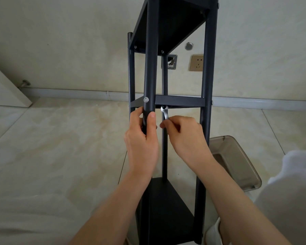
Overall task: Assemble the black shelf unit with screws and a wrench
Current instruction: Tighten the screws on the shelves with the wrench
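Nearest the camera, a white-clad knee (290, 191) is seen at the lower right, with a white shoe (213, 232) below it on the tiled floor (51, 147). Beside the knee, a grey translucent plastic bin (237, 161) is set on the floor, just right of the black shelf unit (177, 101).

The shelf unit is stood upright on the floor in the middle of the view, and its lowest shelf board (164, 200) is seen between the two forearms. Further up, the near front post (149, 76) is gripped by the left hand (141, 137), the fingers wrapped behind it and the thumb laid along its front, just below a silver screw (146, 99) at the joint with the middle crossbar. To the right of that post, a small silver wrench (165, 113) is pinched in the curled fingers of the right hand (184, 131); its head is held up against the underside of the middle crossbar, where a fastener is fitted.

Higher still, the upper shelf board (170, 23) is seen from below. Behind the unit, a beige wall socket (196, 62), an open metal wall box (170, 61) and a round metal cap (189, 45) are mounted on the wall, and a grey skirting board (78, 93) is run along its foot. A door edge (5, 89) with a stopper is visible at far left.
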